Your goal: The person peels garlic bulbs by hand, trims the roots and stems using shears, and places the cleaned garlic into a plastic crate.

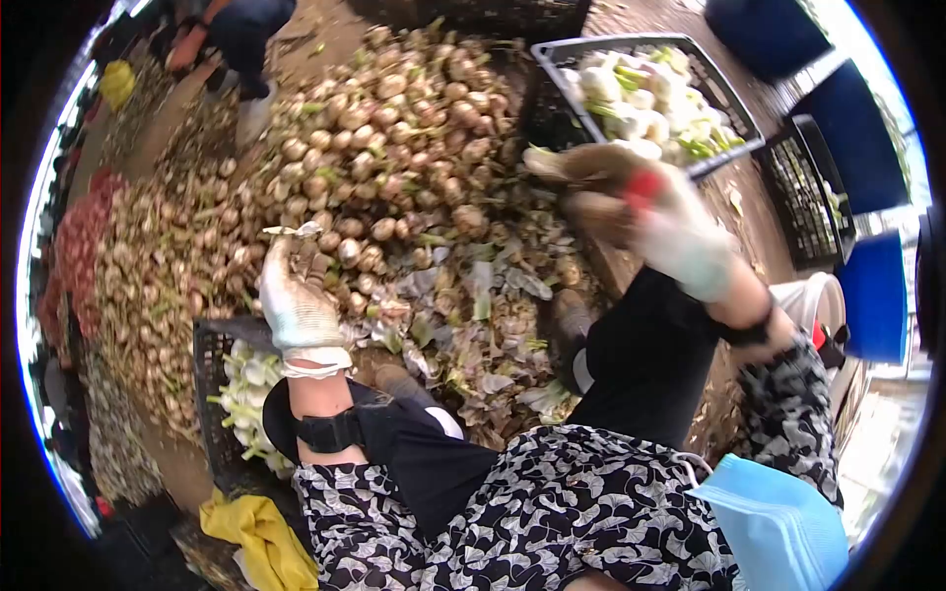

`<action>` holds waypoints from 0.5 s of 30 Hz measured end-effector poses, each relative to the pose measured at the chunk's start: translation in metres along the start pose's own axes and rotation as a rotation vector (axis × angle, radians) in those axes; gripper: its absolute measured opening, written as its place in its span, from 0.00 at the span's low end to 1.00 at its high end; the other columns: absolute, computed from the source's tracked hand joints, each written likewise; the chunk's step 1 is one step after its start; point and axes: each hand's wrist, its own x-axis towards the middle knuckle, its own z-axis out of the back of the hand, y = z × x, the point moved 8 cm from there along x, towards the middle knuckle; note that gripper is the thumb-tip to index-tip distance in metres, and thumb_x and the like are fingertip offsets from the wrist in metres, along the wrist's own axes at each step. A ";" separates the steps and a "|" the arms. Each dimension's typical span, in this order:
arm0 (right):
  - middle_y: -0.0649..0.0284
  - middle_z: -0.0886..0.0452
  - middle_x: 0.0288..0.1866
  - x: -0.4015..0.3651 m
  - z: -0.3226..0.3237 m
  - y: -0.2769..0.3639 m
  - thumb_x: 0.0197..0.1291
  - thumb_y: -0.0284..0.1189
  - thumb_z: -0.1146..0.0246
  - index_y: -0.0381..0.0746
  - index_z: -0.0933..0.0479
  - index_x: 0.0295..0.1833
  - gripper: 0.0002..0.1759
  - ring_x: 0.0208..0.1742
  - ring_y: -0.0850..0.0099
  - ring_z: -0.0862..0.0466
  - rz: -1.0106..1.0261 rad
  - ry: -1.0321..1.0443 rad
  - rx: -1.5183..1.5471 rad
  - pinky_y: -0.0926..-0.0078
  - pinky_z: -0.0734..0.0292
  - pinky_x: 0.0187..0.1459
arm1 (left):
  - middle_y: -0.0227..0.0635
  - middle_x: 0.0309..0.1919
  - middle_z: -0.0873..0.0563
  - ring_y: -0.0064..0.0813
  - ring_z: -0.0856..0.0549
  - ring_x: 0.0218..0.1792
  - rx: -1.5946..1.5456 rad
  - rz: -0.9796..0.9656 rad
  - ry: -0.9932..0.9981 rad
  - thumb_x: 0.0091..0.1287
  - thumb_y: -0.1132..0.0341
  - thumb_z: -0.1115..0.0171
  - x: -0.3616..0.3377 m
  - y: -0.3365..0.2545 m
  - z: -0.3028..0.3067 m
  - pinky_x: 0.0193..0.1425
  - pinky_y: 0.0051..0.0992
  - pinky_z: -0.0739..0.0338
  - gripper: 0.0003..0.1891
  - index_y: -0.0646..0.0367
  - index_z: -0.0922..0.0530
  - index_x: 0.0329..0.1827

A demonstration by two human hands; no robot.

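Observation:
My left hand (299,295), in a soiled white glove, reaches over the near edge of a heap of unpeeled garlic bulbs (379,108). Its fingers are curled, and a pale scrap (293,229) shows at their tips. My right hand (645,212), also gloved, is smeared by motion beside the upper crate (705,167). A red patch (643,187) shows in its closed fingers; I cannot tell what the red thing is. Inside that crate lie peeled white garlic bulbs (631,94) with green stems. Loose skins and leaves (483,325) cover the ground between my hands.
Another dark crate (212,394) of trimmed bulbs stands by my left leg. Blue bins (877,295) and a white bucket (813,300) line the right side. A yellow cloth (256,532) lies at lower left, a red net sack (79,256) further off. Another person (246,39) is at upper left.

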 end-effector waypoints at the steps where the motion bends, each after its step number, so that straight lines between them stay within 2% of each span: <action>1: 0.59 0.17 0.35 0.039 -0.026 -0.014 0.57 0.32 0.37 0.37 0.25 0.51 0.17 0.37 0.70 0.18 0.093 0.013 -0.196 0.72 0.23 0.38 | 0.33 0.41 0.16 0.30 0.17 0.42 -0.056 -0.022 -0.062 0.66 0.60 0.47 -0.005 0.000 0.002 0.40 0.33 0.24 0.10 0.56 0.22 0.42; 3: 0.52 0.17 0.40 0.113 -0.069 -0.065 0.55 0.31 0.39 0.37 0.24 0.50 0.17 0.41 0.56 0.18 0.133 -0.016 -0.651 0.63 0.23 0.44 | 0.32 0.40 0.18 0.31 0.19 0.42 -0.063 0.046 -0.119 0.66 0.61 0.46 -0.012 0.006 0.009 0.42 0.32 0.24 0.10 0.57 0.24 0.42; 5: 0.50 0.20 0.43 0.165 -0.098 -0.143 0.57 0.37 0.40 0.44 0.33 0.64 0.28 0.47 0.51 0.20 -0.057 0.139 -0.951 0.61 0.25 0.49 | 0.31 0.38 0.19 0.28 0.20 0.39 -0.101 0.057 -0.038 0.65 0.61 0.43 -0.017 0.006 0.002 0.44 0.28 0.27 0.10 0.56 0.24 0.42; 7: 0.49 0.25 0.54 0.189 -0.110 -0.205 0.54 0.45 0.37 0.46 0.35 0.66 0.34 0.52 0.51 0.22 -0.197 0.156 -1.167 0.60 0.25 0.51 | 0.30 0.38 0.20 0.27 0.21 0.40 -0.073 0.076 -0.034 0.64 0.61 0.43 -0.012 0.012 0.003 0.43 0.28 0.28 0.10 0.55 0.24 0.44; 9: 0.49 0.34 0.64 0.190 -0.137 -0.225 0.52 0.44 0.34 0.49 0.37 0.67 0.37 0.57 0.52 0.25 -0.227 0.261 -1.276 0.60 0.26 0.53 | 0.29 0.38 0.20 0.25 0.21 0.40 -0.034 -0.004 0.029 0.64 0.61 0.43 -0.013 0.007 0.000 0.43 0.27 0.29 0.11 0.56 0.23 0.45; 10: 0.49 0.40 0.68 0.196 -0.146 -0.254 0.49 0.43 0.31 0.51 0.37 0.68 0.40 0.59 0.52 0.27 -0.087 0.278 -1.416 0.60 0.27 0.55 | 0.28 0.38 0.20 0.23 0.22 0.41 -0.023 -0.011 -0.011 0.63 0.62 0.43 -0.014 0.007 0.001 0.45 0.27 0.29 0.11 0.57 0.23 0.45; 11: 0.48 0.33 0.62 0.207 -0.137 -0.289 0.51 0.26 0.36 0.44 0.33 0.63 0.30 0.60 0.51 0.28 -0.277 0.165 -1.157 0.59 0.30 0.58 | 0.29 0.38 0.19 0.22 0.21 0.41 -0.023 -0.018 -0.031 0.63 0.63 0.43 -0.013 0.008 0.004 0.44 0.27 0.28 0.12 0.59 0.23 0.46; 13: 0.47 0.32 0.61 0.197 -0.144 -0.248 0.54 0.28 0.36 0.41 0.32 0.62 0.28 0.60 0.49 0.28 -0.286 0.258 -1.198 0.61 0.30 0.59 | 0.30 0.41 0.19 0.21 0.23 0.43 -0.101 0.087 -0.066 0.62 0.68 0.41 -0.010 0.012 0.003 0.51 0.22 0.31 0.14 0.64 0.23 0.49; 14: 0.46 0.30 0.60 0.203 -0.134 -0.246 0.54 0.31 0.35 0.38 0.31 0.59 0.27 0.58 0.49 0.27 -0.373 0.100 -1.006 0.64 0.28 0.57 | 0.30 0.43 0.19 0.20 0.22 0.43 -0.110 0.102 -0.064 0.63 0.69 0.43 -0.011 0.007 -0.001 0.50 0.20 0.30 0.16 0.65 0.24 0.53; 15: 0.46 0.30 0.60 0.212 -0.124 -0.265 0.54 0.31 0.35 0.38 0.31 0.59 0.27 0.58 0.49 0.27 -0.374 0.092 -1.011 0.64 0.28 0.57 | 0.30 0.43 0.19 0.20 0.22 0.43 -0.116 0.105 -0.057 0.63 0.69 0.43 -0.009 0.010 -0.004 0.50 0.20 0.30 0.16 0.65 0.24 0.53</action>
